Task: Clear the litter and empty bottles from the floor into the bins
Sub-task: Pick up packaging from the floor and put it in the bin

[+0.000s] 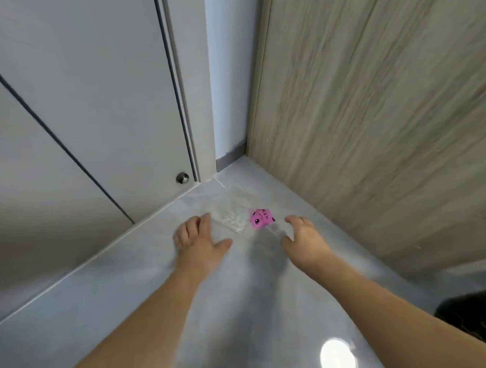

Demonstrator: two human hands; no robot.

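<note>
A small pink wrapper point(260, 218) with dark print lies on the glossy grey floor near a corner. Beside it, to its left, lies a crumpled clear plastic piece point(233, 220), hard to make out against the floor. My left hand point(198, 241) hovers just left of the clear plastic, fingers spread, holding nothing. My right hand point(303, 238) hovers just right of the pink wrapper, fingers curved and apart, empty. Both hands flank the litter without touching it.
A grey door point(96, 106) with a round metal stop point(182, 177) stands on the left. A wood-grain panel point(372, 124) rises on the right. A dark object point(472, 310) sits at the right edge. Open floor stretches toward me.
</note>
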